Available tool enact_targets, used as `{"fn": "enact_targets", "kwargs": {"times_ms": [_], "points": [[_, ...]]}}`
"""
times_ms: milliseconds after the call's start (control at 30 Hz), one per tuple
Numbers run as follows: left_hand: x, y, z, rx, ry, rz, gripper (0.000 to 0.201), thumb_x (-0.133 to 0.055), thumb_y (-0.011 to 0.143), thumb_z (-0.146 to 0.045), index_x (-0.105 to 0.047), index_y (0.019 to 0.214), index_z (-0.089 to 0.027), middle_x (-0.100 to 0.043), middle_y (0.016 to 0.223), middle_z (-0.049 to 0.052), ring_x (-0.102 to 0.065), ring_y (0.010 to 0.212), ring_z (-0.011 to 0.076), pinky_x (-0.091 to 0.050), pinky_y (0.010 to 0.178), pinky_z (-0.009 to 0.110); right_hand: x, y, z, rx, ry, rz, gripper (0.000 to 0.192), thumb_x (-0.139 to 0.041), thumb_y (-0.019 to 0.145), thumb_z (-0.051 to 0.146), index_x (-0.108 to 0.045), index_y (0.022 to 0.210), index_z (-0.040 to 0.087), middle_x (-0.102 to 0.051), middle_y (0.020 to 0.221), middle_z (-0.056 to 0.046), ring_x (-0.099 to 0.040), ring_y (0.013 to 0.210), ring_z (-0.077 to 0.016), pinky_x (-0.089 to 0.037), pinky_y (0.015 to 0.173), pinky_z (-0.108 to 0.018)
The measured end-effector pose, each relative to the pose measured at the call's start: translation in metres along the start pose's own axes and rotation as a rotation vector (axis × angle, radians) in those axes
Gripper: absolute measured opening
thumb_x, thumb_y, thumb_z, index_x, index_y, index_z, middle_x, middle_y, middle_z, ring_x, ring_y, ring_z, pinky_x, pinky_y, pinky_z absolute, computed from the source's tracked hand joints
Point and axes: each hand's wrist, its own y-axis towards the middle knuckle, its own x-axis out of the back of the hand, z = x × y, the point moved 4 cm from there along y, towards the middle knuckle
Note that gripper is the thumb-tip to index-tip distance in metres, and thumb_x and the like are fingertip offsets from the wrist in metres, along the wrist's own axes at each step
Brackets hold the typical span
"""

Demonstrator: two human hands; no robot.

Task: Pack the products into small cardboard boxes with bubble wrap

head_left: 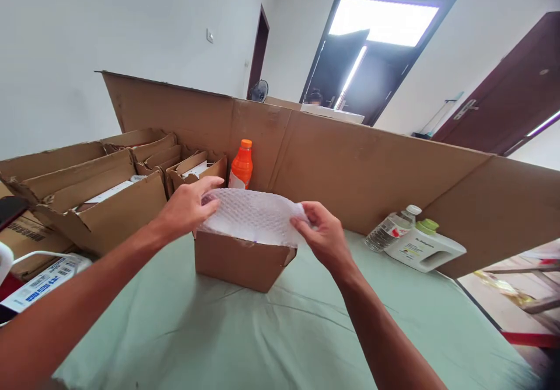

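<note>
A small open cardboard box (pixel 238 260) stands on a pale green cloth. A sheet of bubble wrap (pixel 256 216) lies across its top. My left hand (pixel 186 206) pinches the wrap's left edge. My right hand (pixel 321 235) grips its right edge. What lies inside the box under the wrap is hidden.
An orange bottle (pixel 241 165) stands behind the box against a tall cardboard screen (pixel 363 168). Larger open cartons (pixel 100 203) sit at the left. A clear bottle (pixel 391 226) and a white jug with a green cap (pixel 424 247) lie at the right. The green cloth (pixel 245 331) covers the table.
</note>
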Motion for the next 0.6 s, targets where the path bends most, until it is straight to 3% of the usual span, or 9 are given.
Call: {"fn": "enact_targets", "kwargs": {"times_ms": [67,133,200,267,367,467,533,600], "points": [[-0.011,0.024,0.005,-0.018,0.21,0.145,0.047,-0.05,0.086,-0.026,-0.061,0.131,-0.022,-0.073,0.12,0.006,-0.069,0.106,0.0229,-0.053,0.091,0.032,-0.018,0.018,-0.005,-0.06,-0.337,0.196,0.022,-0.057,0.087,0.026,-0.061,0.108,0.021,-0.074,0.093,-0.004,-0.067,0.082,-0.0195,-0.044,0.066,-0.027],[-0.027,0.038,0.012,-0.032,0.308,0.273,0.036,-0.057,0.077,-0.021,-0.072,0.111,-0.023,-0.077,0.103,0.007,-0.071,0.099,0.0268,-0.054,0.085,0.035,-0.031,0.025,-0.009,-0.088,-0.617,0.371,0.024,-0.059,0.084,0.022,-0.063,0.107,0.022,-0.075,0.091,-0.004,-0.067,0.083,-0.0215,-0.038,0.064,-0.027],[-0.041,0.044,0.017,-0.06,0.353,0.336,0.026,-0.061,0.071,-0.018,-0.074,0.094,-0.023,-0.078,0.092,0.007,-0.071,0.095,0.03,-0.053,0.083,0.037,-0.037,0.027,-0.008,-0.07,-0.716,0.453,0.027,-0.062,0.08,0.019,-0.064,0.107,0.02,-0.076,0.091,-0.006,-0.068,0.086,-0.0243,-0.034,0.064,-0.028],[-0.048,0.046,0.018,-0.098,0.39,0.359,0.025,-0.064,0.071,-0.018,-0.074,0.093,-0.023,-0.077,0.092,0.008,-0.071,0.097,0.0318,-0.052,0.084,0.04,-0.04,0.027,-0.005,-0.05,-0.747,0.484,0.031,-0.066,0.076,0.016,-0.064,0.107,0.018,-0.076,0.091,-0.009,-0.068,0.087,-0.0265,-0.032,0.065,-0.029],[-0.046,0.043,0.016,-0.134,0.405,0.323,0.036,-0.064,0.077,-0.029,-0.069,0.112,-0.023,-0.075,0.106,0.01,-0.068,0.102,0.0325,-0.051,0.087,0.041,-0.042,0.028,-0.003,-0.025,-0.786,0.496,0.032,-0.068,0.076,0.017,-0.063,0.107,0.017,-0.077,0.091,-0.01,-0.069,0.087,-0.0279,-0.031,0.067,-0.03],[-0.03,0.032,0.011,-0.171,0.355,0.116,0.045,-0.051,0.089,-0.037,-0.06,0.129,-0.019,-0.066,0.125,0.013,-0.064,0.11,0.0307,-0.049,0.092,0.041,-0.038,0.026,-0.004,-0.012,-0.785,0.428,0.029,-0.061,0.084,0.018,-0.061,0.113,0.019,-0.077,0.095,-0.009,-0.068,0.088,-0.0263,-0.032,0.068,-0.03],[-0.022,0.021,0.006,-0.251,0.231,-0.014,0.041,-0.045,0.092,-0.036,-0.061,0.125,-0.018,-0.067,0.119,0.011,-0.064,0.104,0.027,-0.048,0.091,0.039,-0.036,0.022,-0.007,-0.009,-0.769,0.375,0.027,-0.055,0.088,0.019,-0.06,0.115,0.02,-0.076,0.095,-0.007,-0.067,0.086,-0.0243,-0.033,0.069,-0.03],[-0.022,0.013,0.0,-0.355,0.075,0.015,0.035,-0.044,0.093,-0.036,-0.068,0.112,-0.019,-0.07,0.106,0.008,-0.065,0.096,0.0235,-0.048,0.087,0.036,-0.034,0.017,-0.011,0.003,-0.737,0.317,0.024,-0.053,0.091,0.02,-0.06,0.114,0.021,-0.076,0.092,-0.005,-0.066,0.083,-0.0224,-0.034,0.069,-0.03]]}}
